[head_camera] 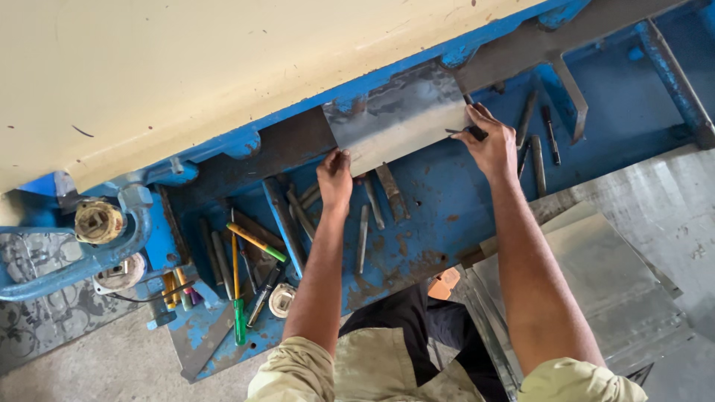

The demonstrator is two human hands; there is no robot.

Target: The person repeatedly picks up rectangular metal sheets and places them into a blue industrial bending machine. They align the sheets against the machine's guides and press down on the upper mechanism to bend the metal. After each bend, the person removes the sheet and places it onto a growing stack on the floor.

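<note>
Both arms reach up over the blue machine bed [447,201], and between the hands lies a grey metal sheet [398,119], pushed under the cream-coloured machine body [186,67] so its far edge is hidden beneath the blue lip. The left hand [334,179] sits at the sheet's 7 o'clock corner, fingers curled and pressing on the near edge. The right hand [491,145] is at the 3 o'clock edge, fingers closed around a dark pen-like tool [468,132] whose tip rests on the sheet. Open room is scarce: just below the sheet, around 6 o'clock, loose steel bars [372,205] lie scattered, and more bars [538,152] crowd just beyond the right hand at 3 o'clock. Down at 8 o'clock, a green-tipped marker [255,243] and screwdrivers [238,298] clutter the bed's worn, paint-chipped corner. At 4 o'clock a stack of cut metal sheets [596,283] rests on the grey floor.
</note>
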